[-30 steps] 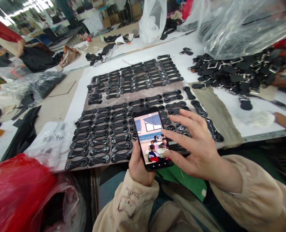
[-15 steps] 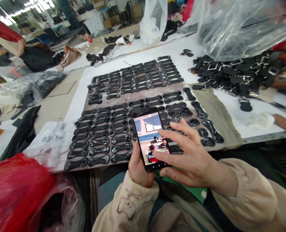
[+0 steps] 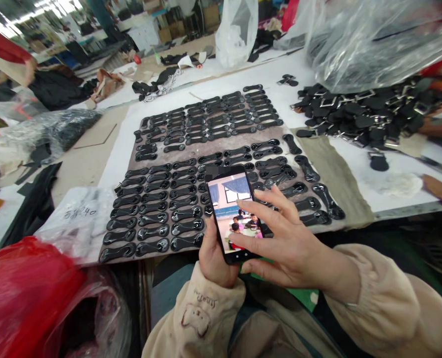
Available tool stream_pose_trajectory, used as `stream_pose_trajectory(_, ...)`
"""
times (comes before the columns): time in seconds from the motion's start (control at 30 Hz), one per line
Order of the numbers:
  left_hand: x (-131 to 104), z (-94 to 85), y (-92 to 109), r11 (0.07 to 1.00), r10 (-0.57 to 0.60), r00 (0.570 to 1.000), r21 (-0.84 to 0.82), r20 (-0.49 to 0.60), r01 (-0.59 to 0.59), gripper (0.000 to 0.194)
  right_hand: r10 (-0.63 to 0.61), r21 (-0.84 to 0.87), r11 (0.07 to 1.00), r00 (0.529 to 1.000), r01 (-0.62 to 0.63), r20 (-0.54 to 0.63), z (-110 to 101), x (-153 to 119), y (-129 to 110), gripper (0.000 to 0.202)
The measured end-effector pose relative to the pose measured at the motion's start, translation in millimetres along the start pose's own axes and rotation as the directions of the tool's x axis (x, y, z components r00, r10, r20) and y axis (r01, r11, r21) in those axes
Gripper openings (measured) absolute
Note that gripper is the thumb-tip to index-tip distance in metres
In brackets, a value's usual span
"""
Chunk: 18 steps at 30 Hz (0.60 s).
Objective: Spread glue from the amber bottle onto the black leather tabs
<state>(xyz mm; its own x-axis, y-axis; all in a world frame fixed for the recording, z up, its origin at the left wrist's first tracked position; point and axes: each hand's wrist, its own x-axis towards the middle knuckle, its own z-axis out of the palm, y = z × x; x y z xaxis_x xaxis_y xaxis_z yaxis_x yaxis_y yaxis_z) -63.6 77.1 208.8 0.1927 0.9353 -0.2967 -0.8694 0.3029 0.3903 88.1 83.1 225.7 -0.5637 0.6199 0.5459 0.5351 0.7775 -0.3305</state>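
Observation:
A black smartphone (image 3: 224, 214) is held upright in my left hand (image 3: 215, 253), its thumb along the left edge and its other fingers hidden behind. The lit screen shows a picture of people seated at tables in a room. Over the right side of the screen reaches my right hand (image 3: 284, 233), fingers spread and holding nothing; whether a fingertip touches the glass I cannot tell. Behind the phone, rows of glossy black strap pieces (image 3: 154, 216) lie on a brownish board (image 3: 198, 147). Some of them are covered by the phone and right hand.
A pile of black tabs with metal buckles (image 3: 355, 112) lies at the right under a large clear plastic bag (image 3: 378, 44). A red plastic bag (image 3: 27, 298) bulges at the lower left, near a white marked bag (image 3: 79, 211). Another person's hand (image 3: 441, 191) shows at the right edge.
My right hand has shifted slightly left, further over the phone screen. The left hand and phone stay nearly in place.

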Motion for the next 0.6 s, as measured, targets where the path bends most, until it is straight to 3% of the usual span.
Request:
stream_pose_trajectory(0.17, 0.4, 0.0, -0.5, 1.0, 0.011, 1.0, 0.018, -0.015, -0.011, 0.05, -0.002, -0.021, 1.0, 1.0, 0.002, -0.001, 1.3, 0.6, -0.9, 0.029)
stream_pose_trajectory(0.43, 2.7, -1.3, -2.1, 0.998, 0.053, 0.998, 0.037, -0.015, -0.053, 0.049, 0.009, -0.066, 0.997, 0.967, -0.026, -0.254, -7.1, -4.3, 9.0, 0.012)
stream_pose_trajectory(0.6, 1.7, -1.8, -2.5, 0.998, 0.052, 0.999, 0.033, 0.006, -0.052, 0.051, 0.045, -0.071, 0.995, 0.957, -0.068, -0.286, -6.8, -3.5, 9.7, 0.01)
